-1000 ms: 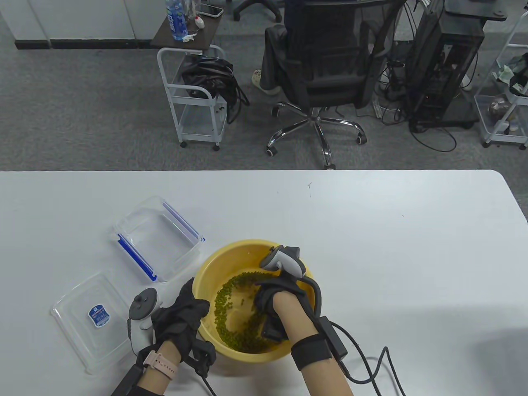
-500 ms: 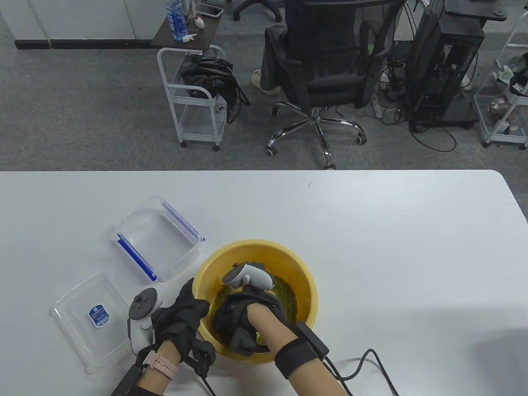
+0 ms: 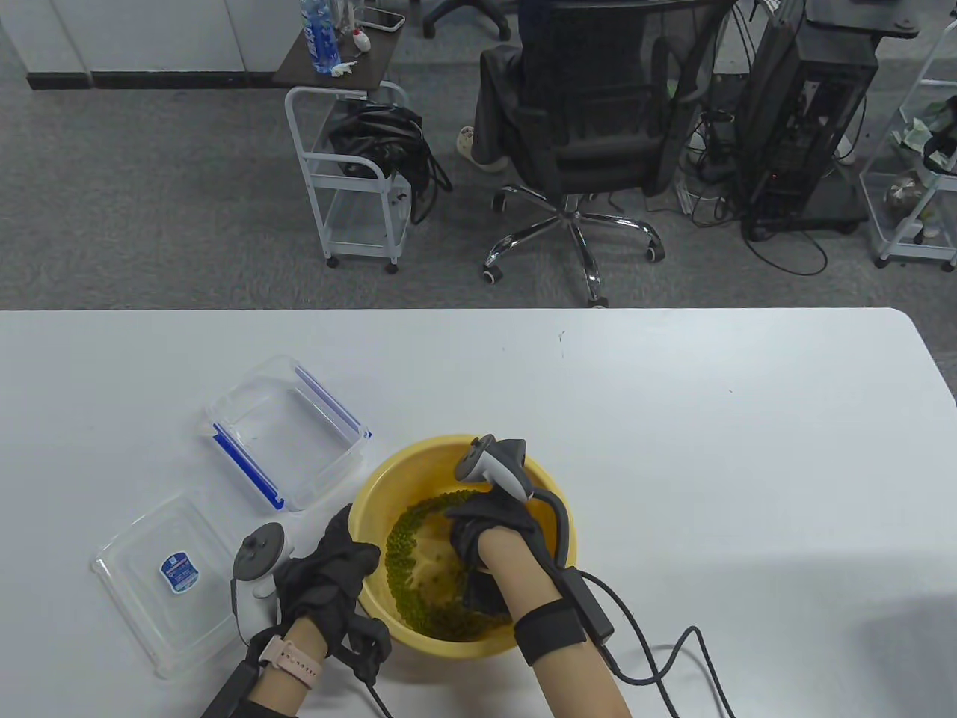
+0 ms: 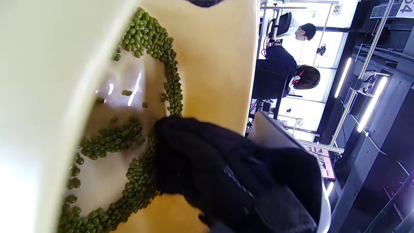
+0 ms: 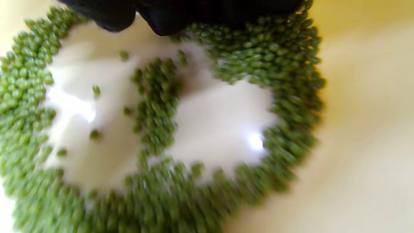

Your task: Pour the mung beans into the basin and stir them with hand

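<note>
Right hand [image 3: 490, 527] down inside the yellow basin [image 3: 546, 486], gloved fingers [image 5: 161, 16] pointing into the mung beans [image 3: 407, 538] at the far-right part of the bottom; the wrist view shows fingertips touching the beans, but whether the fingers are curled or straight I cannot tell. White tracker [image 3: 495, 465] strapped to its back stands above the basin's far rim, black cable [image 3: 658, 673] trailing off the wrist toward the near edge of the table [image 3: 673, 419]. Left hand [image 3: 329, 572] at the basin's left rim, fingers curled over the edge and gripping it, its own tracker [image 3: 254, 568] out to the left. Beans lie in a ring around the basin floor, with a bare shiny patch in the middle and a few loose beans scattered over it. Basin sits near the table's near edge, left of centre. Just beyond it toward the left, a clear plastic container [image 3: 288, 430] with blue clips, open, nothing visible inside. Its clear lid [image 3: 161, 591] lies flat nearer the left near corner, with a small blue label on it. Beyond the far edge, on grey carpet, a black office chair [image 3: 591, 127] and a white cart [image 3: 351, 179].
</note>
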### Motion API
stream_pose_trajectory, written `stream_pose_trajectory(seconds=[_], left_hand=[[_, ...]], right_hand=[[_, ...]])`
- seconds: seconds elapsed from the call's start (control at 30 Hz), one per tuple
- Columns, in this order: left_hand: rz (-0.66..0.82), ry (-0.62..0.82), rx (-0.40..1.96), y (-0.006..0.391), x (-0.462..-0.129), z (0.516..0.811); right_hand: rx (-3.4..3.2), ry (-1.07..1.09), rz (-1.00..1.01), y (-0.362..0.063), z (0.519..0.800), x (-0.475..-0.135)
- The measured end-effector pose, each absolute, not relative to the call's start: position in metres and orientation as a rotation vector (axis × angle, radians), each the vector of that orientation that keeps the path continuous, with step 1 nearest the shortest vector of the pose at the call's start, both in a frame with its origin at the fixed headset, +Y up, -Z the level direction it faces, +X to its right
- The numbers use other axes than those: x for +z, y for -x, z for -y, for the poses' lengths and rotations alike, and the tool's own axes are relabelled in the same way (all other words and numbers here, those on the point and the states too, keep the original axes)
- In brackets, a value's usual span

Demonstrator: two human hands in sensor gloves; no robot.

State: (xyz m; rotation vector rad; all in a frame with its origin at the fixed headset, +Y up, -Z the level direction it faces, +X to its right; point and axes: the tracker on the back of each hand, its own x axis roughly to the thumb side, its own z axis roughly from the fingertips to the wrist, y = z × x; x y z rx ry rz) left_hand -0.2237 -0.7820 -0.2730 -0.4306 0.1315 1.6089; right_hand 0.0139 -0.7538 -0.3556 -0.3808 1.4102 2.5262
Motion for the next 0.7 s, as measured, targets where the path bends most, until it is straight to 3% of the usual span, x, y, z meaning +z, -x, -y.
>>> stream_pose_trajectory(seconds=[0.17, 0.4, 0.5, 0.7], left_hand=[[-0.131, 0.432, 1.611, 0.224, -0.273, 0.782], [-0.132, 0.434, 1.612, 0.224, -0.273, 0.782], [-0.131, 0.434, 1.612, 0.224, -0.273, 0.782], [-0.125, 0.438, 1.612, 0.224, -0.273, 0.782]], right_hand=[[2.406, 0.248, -1.622, -0.019, 0.756, -0.335], [2.265, -0.019, -1.853, 0.019, 0.763, -0.304], [2.109, -0.095, -1.823, 0.043, 0.765, -0.307], [2.197, 0.137, -1.498, 0.054, 0.759, -0.348]])
